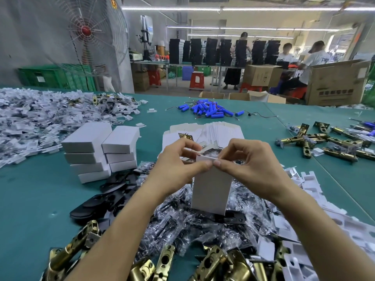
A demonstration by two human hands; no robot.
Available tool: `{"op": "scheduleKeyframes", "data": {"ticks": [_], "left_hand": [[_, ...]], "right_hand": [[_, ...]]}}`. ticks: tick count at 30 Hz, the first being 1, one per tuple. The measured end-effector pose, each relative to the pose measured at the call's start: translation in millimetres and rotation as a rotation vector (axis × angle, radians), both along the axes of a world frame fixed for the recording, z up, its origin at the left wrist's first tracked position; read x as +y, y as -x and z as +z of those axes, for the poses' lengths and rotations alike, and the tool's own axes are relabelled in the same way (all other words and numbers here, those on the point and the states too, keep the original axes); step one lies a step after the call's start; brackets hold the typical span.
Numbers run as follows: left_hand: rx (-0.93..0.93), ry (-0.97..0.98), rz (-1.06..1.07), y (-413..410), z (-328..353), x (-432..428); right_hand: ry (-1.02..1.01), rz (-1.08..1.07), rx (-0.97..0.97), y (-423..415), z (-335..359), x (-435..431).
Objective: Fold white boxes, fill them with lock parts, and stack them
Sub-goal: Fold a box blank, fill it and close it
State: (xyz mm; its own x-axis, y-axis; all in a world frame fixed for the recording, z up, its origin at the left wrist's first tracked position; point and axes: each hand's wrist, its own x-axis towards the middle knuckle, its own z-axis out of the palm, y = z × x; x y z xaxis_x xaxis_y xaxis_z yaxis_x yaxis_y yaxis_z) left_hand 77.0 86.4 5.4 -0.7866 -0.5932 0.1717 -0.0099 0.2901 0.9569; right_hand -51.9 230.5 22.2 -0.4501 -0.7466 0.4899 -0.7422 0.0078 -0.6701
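Note:
A white box [211, 191] stands upright in the middle of the table, its lower end resting among bagged parts. My left hand [178, 159] and my right hand [245, 159] both pinch the flap at its top end, thumbs meeting on the near edge. Bagged contents show inside the open top. Two stacks of closed white boxes [99, 151] stand to the left. Flat unfolded box blanks [215, 132] lie fanned out behind my hands, with a brass latch plate [185, 136] on them.
Clear bags of screws [182, 226], black plates [101, 201] and brass latches [142, 266] crowd the near table. White plastic pieces [304, 199] lie right, more latches [316, 140] far right, blue batteries [209, 110] at the back, small white parts [40, 116] left.

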Motion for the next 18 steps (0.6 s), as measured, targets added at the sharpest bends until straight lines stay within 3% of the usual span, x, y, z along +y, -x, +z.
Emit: {"op": "scheduleKeyframes", "data": {"ticks": [8, 14, 18], "left_hand": [[0.037, -0.046, -0.072, -1, 2, -1], [-0.081, -0.137, -0.101, 0, 1, 2], [-0.011, -0.139, -0.126, -1, 0, 0]], "right_hand": [[-0.008, 0.092, -0.025, -1, 2, 8], [-0.028, 0.146, -0.087, 3, 0, 10], [-0.054, 0.140, -0.096, 6, -3, 13]]}}
